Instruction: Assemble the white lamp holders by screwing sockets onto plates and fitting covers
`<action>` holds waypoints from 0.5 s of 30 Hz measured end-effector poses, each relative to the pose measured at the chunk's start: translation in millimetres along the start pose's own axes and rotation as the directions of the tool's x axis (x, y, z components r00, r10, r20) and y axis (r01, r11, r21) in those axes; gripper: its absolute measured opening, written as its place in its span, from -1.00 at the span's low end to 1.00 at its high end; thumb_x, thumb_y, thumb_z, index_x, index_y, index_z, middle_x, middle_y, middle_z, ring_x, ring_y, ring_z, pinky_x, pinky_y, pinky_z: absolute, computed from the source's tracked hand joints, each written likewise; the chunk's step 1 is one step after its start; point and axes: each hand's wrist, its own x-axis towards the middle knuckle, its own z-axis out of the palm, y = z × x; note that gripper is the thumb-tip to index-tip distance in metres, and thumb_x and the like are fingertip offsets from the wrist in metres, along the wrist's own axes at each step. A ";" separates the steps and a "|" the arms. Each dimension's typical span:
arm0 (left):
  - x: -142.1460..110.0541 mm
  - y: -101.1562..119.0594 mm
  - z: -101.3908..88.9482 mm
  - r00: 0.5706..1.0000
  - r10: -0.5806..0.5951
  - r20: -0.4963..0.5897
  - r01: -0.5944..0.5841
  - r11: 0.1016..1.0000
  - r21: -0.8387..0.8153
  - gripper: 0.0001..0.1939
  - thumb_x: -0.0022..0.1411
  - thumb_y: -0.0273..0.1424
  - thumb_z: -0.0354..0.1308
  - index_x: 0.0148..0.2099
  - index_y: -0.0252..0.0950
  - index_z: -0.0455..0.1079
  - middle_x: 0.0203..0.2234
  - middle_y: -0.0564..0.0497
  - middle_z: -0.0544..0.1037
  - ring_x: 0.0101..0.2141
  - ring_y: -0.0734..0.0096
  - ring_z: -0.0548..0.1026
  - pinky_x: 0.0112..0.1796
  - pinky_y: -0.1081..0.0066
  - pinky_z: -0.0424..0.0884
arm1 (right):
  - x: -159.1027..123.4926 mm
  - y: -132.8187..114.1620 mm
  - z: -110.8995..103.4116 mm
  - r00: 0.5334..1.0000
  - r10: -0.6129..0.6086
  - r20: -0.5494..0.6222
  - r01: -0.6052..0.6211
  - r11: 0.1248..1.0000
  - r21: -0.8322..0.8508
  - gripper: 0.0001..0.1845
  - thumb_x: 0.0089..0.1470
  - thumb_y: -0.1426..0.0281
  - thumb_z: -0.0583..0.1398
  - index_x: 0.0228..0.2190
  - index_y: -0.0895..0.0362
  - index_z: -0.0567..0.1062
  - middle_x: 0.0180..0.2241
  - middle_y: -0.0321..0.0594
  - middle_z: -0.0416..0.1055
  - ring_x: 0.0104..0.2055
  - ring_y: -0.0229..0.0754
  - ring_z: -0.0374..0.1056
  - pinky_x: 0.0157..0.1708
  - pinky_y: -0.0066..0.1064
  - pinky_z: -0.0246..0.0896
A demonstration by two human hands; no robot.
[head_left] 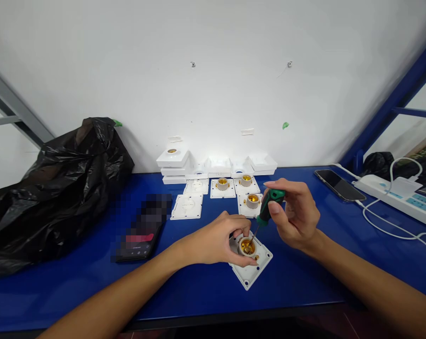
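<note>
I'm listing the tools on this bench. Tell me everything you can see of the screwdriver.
The screwdriver has a green and black handle, apparently plastic or rubber, and a thin metallic shaft. It slants, handle uppermost, held in the right hand. The shaft reaches down into the golden inside of the round holder that the left hand grasps; the tip's shape is unclear.

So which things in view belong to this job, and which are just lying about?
Likely job items:
green screwdriver, in the right hand
white plate with lamp socket, held by the left hand
other white plates
white housings

Apparently just lying about:
black plastic bag
left-side phone
right-side phone
power strip
</note>
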 end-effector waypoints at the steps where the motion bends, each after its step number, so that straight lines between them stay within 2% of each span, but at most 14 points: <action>1: 0.0 0.6 0.2 1.000 -0.002 -0.004 0.002 1.000 0.005 -0.49 0.08 -0.12 0.44 -0.38 -0.23 0.14 -0.47 0.18 0.21 -0.39 0.43 0.22 -0.23 0.37 0.15 | -0.1 -0.1 0.1 1.000 0.003 0.002 -0.003 1.000 -0.011 -0.58 0.23 0.46 0.21 0.11 -0.01 0.42 -0.34 -0.28 0.44 -0.45 -0.21 0.36 -0.53 -0.34 0.28; 10: -0.2 0.1 2.8 1.000 -0.023 -0.018 0.023 1.000 -0.020 -0.51 0.08 -0.10 0.44 -0.37 -0.24 0.20 -0.48 0.18 0.25 -0.41 0.45 0.22 -0.23 0.37 0.17 | 0.4 0.6 -1.2 0.997 -0.074 0.032 0.076 0.994 -0.078 -0.50 0.21 0.46 0.23 0.16 -0.01 0.40 -0.34 -0.26 0.47 -0.46 -0.21 0.33 -0.56 -0.37 0.28; 15: -0.2 0.1 3.5 0.999 -0.043 -0.021 0.042 0.998 -0.046 -0.50 0.05 -0.06 0.44 -0.37 -0.24 0.22 -0.50 0.18 0.28 -0.41 0.44 0.24 -0.23 0.37 0.19 | 4.9 -2.6 -2.7 0.991 -0.071 0.114 0.077 0.996 -0.049 -0.49 0.23 0.46 0.22 0.18 -0.01 0.38 -0.39 -0.29 0.43 -0.45 -0.20 0.31 -0.55 -0.38 0.28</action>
